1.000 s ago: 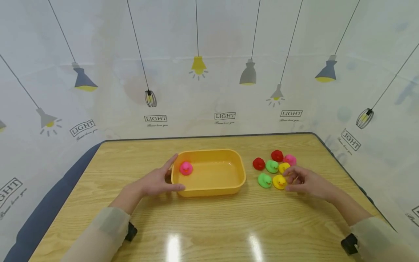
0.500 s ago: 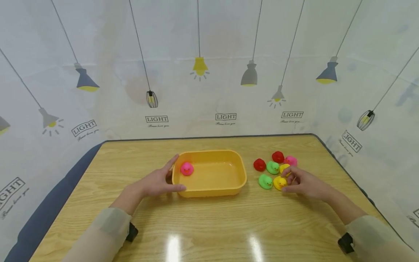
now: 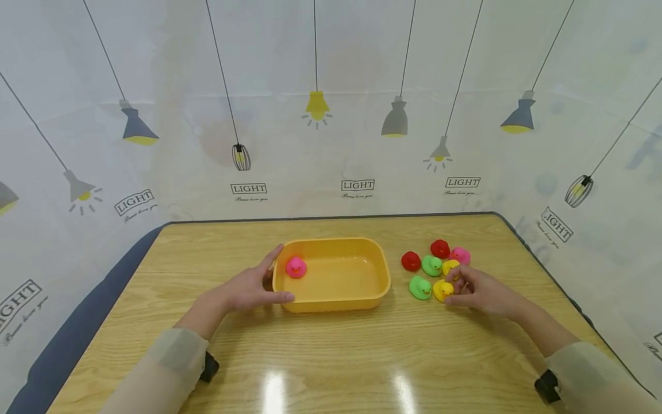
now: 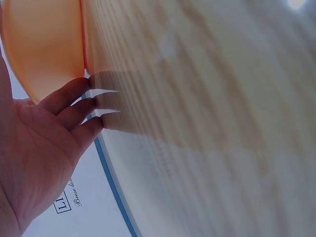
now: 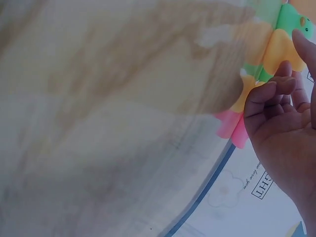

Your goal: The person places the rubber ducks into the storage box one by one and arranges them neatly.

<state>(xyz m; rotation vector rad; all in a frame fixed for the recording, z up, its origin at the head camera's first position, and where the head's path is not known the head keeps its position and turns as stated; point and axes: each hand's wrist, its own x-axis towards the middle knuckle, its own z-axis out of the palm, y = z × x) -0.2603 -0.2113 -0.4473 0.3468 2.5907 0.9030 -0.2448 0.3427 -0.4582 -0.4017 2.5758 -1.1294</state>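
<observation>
My left hand [image 3: 254, 288] holds the left end of a yellow plastic basin [image 3: 357, 302], thumb along the near rim and index finger at the far corner. In the left wrist view its other fingers [image 4: 74, 114] lie by the basin's [image 4: 44, 44] end wall. A pink rubber duck [image 3: 296, 267] sits inside at the left. On the right, my right hand [image 3: 481, 292] pinches the front yellow rubber duck [image 3: 442, 290] between thumb and fingers; this duck [image 5: 282, 53] still rests on the table. The fingertip contact is partly hidden.
Around that duck stand two green ducks, one in front [image 3: 420, 288] and one behind [image 3: 431, 265], two red ducks [image 3: 411, 261], another yellow duck [image 3: 450, 268] and a pink duck [image 3: 460, 256]. The wooden table [image 3: 331, 351] meets a lamp-patterned cloth [image 3: 289, 69] at its back edge.
My right hand has moved slightly left, and its thumb and fingers have come in around the front yellow duck. The left hand stays on the basin. The head view has shifted a little.
</observation>
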